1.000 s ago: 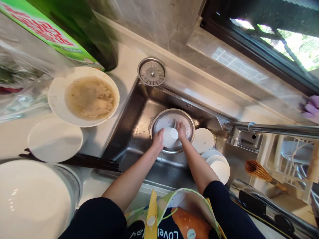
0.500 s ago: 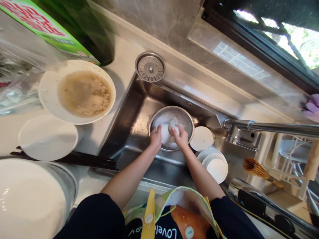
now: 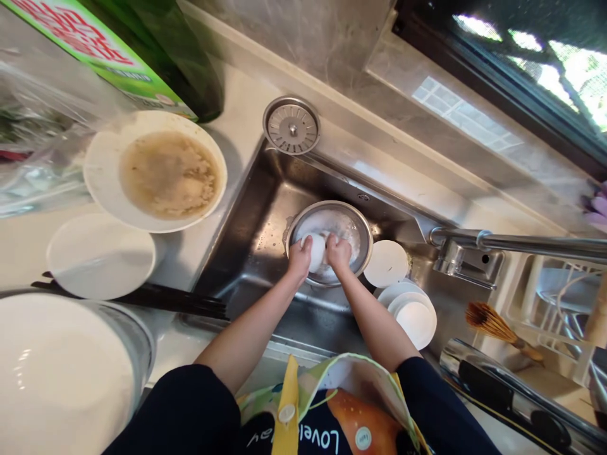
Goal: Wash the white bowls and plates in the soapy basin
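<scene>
Here we are at the sink, and the left hand (image 3: 300,259) has a firm, closed grip around a white cup (image 3: 315,251), with the right hand (image 3: 338,251) clamped narrow on the cup's other end! The cup lies tilted on its side, held just above a steel bowl (image 3: 360,221) full of white suds, and that bowl sits down in a stainless steel sink (image 3: 246,215). Right beside the bowl, a white saucer (image 3: 386,263) leans by a stack of small white plates (image 3: 413,321). Over on the left of the desk (image 3: 241,107), a white plate (image 3: 97,183) holds a pool of murky beige residue (image 3: 168,175), next to a plain white plate (image 3: 100,256) and dark chopsticks (image 3: 142,297). A big white bowl (image 3: 61,373) looms at the lower left. Up top, a round strainer lid (image 3: 291,125) rests on the desk by a green bottle (image 3: 190,63), while a steel faucet (image 3: 512,244) stretches across to the right, with a wooden-handled bristle brush (image 3: 493,325) just below it
</scene>
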### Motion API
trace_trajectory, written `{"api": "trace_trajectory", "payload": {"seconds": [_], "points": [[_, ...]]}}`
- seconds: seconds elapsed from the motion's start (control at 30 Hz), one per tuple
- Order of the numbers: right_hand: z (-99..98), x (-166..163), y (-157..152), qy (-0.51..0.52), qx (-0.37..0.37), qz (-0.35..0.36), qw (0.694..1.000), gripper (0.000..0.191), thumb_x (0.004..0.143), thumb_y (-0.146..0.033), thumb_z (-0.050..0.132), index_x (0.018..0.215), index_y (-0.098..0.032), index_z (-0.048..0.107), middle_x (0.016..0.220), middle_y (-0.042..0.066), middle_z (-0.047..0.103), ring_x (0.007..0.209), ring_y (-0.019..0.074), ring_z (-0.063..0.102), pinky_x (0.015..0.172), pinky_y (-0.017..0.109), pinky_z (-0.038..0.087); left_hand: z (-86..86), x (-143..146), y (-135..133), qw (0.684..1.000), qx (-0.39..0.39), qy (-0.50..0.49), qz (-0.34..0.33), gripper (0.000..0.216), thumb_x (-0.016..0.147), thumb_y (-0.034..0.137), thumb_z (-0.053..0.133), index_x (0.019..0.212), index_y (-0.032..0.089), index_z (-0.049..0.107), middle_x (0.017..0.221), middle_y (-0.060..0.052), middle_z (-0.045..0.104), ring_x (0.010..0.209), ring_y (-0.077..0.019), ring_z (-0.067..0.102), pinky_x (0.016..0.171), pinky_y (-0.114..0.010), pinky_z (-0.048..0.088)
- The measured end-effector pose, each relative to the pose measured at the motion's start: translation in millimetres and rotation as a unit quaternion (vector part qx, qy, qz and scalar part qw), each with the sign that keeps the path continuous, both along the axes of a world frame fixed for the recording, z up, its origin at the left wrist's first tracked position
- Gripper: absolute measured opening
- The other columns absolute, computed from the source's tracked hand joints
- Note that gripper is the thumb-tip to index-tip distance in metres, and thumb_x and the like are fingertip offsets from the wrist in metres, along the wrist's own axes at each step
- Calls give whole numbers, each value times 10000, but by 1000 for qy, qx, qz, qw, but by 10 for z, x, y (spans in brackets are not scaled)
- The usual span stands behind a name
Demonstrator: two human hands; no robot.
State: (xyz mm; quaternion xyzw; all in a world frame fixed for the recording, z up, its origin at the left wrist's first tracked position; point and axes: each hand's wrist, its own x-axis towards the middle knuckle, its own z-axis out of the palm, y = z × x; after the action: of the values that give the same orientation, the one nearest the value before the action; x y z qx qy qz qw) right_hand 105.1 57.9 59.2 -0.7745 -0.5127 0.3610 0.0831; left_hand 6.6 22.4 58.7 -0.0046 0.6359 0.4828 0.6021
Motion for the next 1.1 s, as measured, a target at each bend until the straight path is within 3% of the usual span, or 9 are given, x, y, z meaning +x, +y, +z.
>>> {"api": "trace_trajectory", "payload": {"seconds": [0.17,0.27,0.43,0.53,0.63,0.7,0.9,1.0,1.1], "points": [[-363,179,8,199,-67,-153,966,451,896,-441,352,889,-91,636,798,122,683,798,222,640,749,324,483,40,-41,18,991,2,121,-54,271,757,422,606,744,151,619,665,-45,632,785,-207,616,679,-263,470],[-463,323,-51,336,-65,-132,931,439,912,-449,332,1062,-120,580,866,81,689,778,175,642,749,309,500,70,-96,36,976,-10,206,-76,265,761,426,602,692,171,612,655,-47,611,816,-220,605,713,-273,462],[-386,459,-189,152,38,-64,986,407,861,-354,430,1179,-123,538,1032,111,652,1012,218,582,938,417,435,97,-161,58,963,-12,264,-54,249,767,425,587,676,193,597,666,-48,592,852,-236,589,775,-299,447],[-331,397,-272,7,110,48,993,527,816,-265,482,1322,-121,443,1386,176,423,1322,271,328,1081,482,256,120,-151,68,955,-24,285,-78,250,775,419,573,663,197,586,658,-56,587,854,-249,588,796,-313,435],[-382,323,-302,-53,72,260,961,598,762,-241,563,1337,-125,445,1495,180,255,1399,320,152,1099,521,182,141,-138,77,951,-37,292,-97,252,770,398,573,608,206,551,616,-57,565,840,-260,584,806,-322,422],[-466,319,-277,-57,41,325,943,617,726,-223,601,1319,-115,469,1498,180,252,1401,335,138,1107,524,159,146,-143,82,956,-34,280,-80,235,752,376,586,590,211,545,597,-53,550,850,-267,577,815,-327,416],[-498,428,-174,52,85,194,976,578,767,-93,405,1345,-93,410,1392,178,431,1258,237,436,1023,414,369,123,-166,82,962,-18,267,-46,174,738,312,586,599,215,548,629,-58,556,917,-276,567,858,-336,406],[-195,465,-204,175,110,97,974,417,846,-204,373,1229,-123,515,1180,127,607,1048,209,582,918,367,456,139,-139,79,966,-16,252,-45,131,753,277,572,640,213,552,702,-71,597,987,-274,561,882,-326,405],[209,448,-268,243,151,61,956,384,902,-322,359,1188,-163,559,1183,101,617,1095,209,569,957,368,436,194,-87,55,967,-6,243,-76,113,751,251,589,653,204,557,709,-77,607,1015,-277,565,888,-318,408]]}}
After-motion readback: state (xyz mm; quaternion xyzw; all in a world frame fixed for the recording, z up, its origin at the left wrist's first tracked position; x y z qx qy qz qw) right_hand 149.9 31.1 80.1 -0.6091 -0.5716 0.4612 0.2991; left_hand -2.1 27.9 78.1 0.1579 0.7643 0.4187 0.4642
